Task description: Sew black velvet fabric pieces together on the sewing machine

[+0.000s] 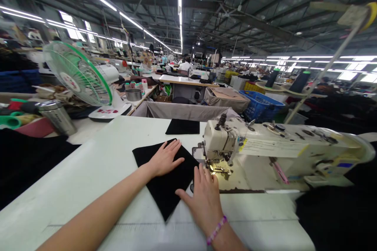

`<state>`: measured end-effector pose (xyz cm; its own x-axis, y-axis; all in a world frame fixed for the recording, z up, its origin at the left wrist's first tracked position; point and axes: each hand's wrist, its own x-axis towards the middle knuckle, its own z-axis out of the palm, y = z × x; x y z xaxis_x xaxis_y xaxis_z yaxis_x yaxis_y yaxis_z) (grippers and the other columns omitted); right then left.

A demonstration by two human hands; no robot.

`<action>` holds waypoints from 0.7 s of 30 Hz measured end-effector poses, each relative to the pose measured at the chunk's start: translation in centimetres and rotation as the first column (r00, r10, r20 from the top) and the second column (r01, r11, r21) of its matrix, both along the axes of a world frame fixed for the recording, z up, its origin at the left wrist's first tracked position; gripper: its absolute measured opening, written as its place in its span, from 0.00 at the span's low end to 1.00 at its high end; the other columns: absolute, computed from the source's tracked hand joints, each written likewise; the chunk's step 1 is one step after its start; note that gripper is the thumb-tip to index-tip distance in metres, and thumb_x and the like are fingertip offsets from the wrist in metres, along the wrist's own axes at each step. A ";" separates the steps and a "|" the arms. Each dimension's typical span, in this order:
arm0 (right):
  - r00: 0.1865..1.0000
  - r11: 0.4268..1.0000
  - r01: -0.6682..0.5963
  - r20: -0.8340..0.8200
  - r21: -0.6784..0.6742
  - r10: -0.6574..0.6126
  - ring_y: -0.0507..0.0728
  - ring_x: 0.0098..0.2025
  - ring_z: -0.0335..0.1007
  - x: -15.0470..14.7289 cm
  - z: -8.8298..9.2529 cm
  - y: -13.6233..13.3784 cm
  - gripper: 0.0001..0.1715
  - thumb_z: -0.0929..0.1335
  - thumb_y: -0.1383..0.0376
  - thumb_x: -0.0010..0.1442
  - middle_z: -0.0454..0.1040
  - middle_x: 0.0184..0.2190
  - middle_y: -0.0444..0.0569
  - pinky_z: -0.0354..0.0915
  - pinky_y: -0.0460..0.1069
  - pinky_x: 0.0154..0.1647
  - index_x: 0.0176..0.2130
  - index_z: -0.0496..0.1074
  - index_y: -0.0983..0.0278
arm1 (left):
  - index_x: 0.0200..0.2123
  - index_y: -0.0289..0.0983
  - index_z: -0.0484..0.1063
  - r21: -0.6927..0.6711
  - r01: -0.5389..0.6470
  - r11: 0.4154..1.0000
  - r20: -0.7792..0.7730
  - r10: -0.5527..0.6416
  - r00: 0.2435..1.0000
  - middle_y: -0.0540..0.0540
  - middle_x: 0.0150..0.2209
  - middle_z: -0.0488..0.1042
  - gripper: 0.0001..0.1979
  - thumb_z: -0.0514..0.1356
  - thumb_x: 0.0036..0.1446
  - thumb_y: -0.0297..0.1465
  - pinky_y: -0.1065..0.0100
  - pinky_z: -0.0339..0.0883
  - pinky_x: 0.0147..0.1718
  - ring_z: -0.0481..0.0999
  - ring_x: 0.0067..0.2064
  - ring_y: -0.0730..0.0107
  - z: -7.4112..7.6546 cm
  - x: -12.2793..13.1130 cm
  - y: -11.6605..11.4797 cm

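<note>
While the left hand (165,159) lies flat on the black cloth (167,190), thumb spread, the right hand (204,194) (it wears a beaded bracelet (217,230)) rests at the cloth's right edge, thumb splayed; the cloth lies on the pale table (94,172) beside the sewing machine (220,141).

Head cam only, facing forward and down; worktable (112,164) close at 6 o'clock, sewing machine (265,145) near at 4, ceiling (259,0) far at 12.

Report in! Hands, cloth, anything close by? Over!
Left hand spread on black cloth. Right hand at its edge. Sewing machine beside right hand; second cloth beyond, apart.
</note>
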<state>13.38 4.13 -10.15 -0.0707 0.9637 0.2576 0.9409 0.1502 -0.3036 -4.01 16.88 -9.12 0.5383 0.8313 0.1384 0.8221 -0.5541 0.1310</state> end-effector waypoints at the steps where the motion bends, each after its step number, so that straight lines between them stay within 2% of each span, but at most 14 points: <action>1: 0.999 0.999 -0.033 0.015 0.022 0.033 0.77 0.64 0.61 0.0 -0.1 0.2 0.47 0.67 0.40 0.61 0.66 0.63 0.71 0.55 0.72 0.62 0.62 0.68 0.74 | 0.68 0.37 0.58 -0.002 0.007 1.000 0.002 -0.007 1.000 0.36 0.70 0.56 0.33 0.51 0.66 0.49 0.49 0.45 0.68 0.53 0.72 0.54 0.0 -0.6 0.1; 5: 0.983 0.984 -0.158 0.106 0.085 0.149 0.74 0.56 0.68 0.1 0.0 1.0 0.44 0.70 0.42 0.59 0.75 0.53 0.68 0.53 0.71 0.65 0.58 0.71 0.74 | 0.68 0.34 0.58 -0.012 -0.009 1.000 0.007 0.010 1.000 0.33 0.71 0.54 0.38 0.52 0.64 0.52 0.50 0.45 0.68 0.52 0.72 0.53 0.1 -1.7 0.8; 8: 0.969 0.970 -0.202 0.170 0.134 0.178 0.72 0.51 0.71 0.1 -0.2 1.5 0.42 0.71 0.43 0.58 0.78 0.47 0.66 0.51 0.71 0.66 0.56 0.72 0.74 | 0.68 0.33 0.58 -0.019 -0.036 0.999 0.018 0.036 0.999 0.32 0.70 0.56 0.39 0.52 0.63 0.54 0.47 0.45 0.68 0.55 0.71 0.50 0.1 -1.7 2.0; 12: 0.972 0.948 -0.204 0.164 0.245 0.167 0.73 0.51 0.71 0.3 -1.9 1.8 0.36 0.68 0.45 0.62 0.77 0.49 0.66 0.54 0.72 0.65 0.55 0.72 0.71 | 0.67 0.36 0.60 -0.012 -0.056 0.998 0.052 0.056 0.997 0.31 0.69 0.59 0.37 0.52 0.64 0.54 0.43 0.45 0.67 0.58 0.70 0.47 0.5 -1.3 3.9; 14: 0.977 0.921 -0.202 0.138 0.332 0.165 0.73 0.52 0.71 0.8 -2.8 1.7 0.31 0.65 0.48 0.66 0.77 0.50 0.66 0.58 0.71 0.62 0.55 0.71 0.69 | 0.66 0.35 0.61 0.005 -0.059 0.998 0.066 0.058 0.996 0.30 0.67 0.62 0.36 0.53 0.63 0.52 0.41 0.46 0.66 0.59 0.69 0.44 1.2 -0.9 3.7; 17: 0.975 0.856 -0.223 0.095 0.468 0.202 0.73 0.53 0.70 1.8 -3.6 1.5 0.31 0.62 0.47 0.68 0.74 0.52 0.67 0.64 0.69 0.54 0.57 0.68 0.67 | 0.65 0.31 0.61 0.050 -0.060 0.997 0.073 0.057 0.996 0.28 0.67 0.62 0.34 0.58 0.63 0.44 0.43 0.49 0.66 0.57 0.70 0.44 2.9 -0.2 0.4; 19: 0.935 0.788 -0.342 0.097 0.512 0.342 0.71 0.50 0.72 2.4 -3.9 1.8 0.28 0.63 0.48 0.68 0.75 0.50 0.64 0.67 0.65 0.49 0.56 0.68 0.65 | 0.66 0.30 0.58 0.064 -0.059 0.996 0.063 0.055 0.996 0.28 0.68 0.59 0.33 0.59 0.62 0.37 0.51 0.57 0.63 0.61 0.68 0.47 3.9 0.2 -3.1; 21: 0.821 0.667 -0.532 0.127 0.521 0.556 0.66 0.45 0.75 2.7 -4.3 2.6 0.22 0.64 0.51 0.68 0.77 0.44 0.59 0.69 0.59 0.46 0.53 0.70 0.62 | 0.66 0.37 0.60 0.043 -0.015 0.999 0.050 0.013 0.999 0.37 0.67 0.64 0.32 0.59 0.62 0.43 0.60 0.67 0.56 0.69 0.63 0.55 4.7 0.0 -7.1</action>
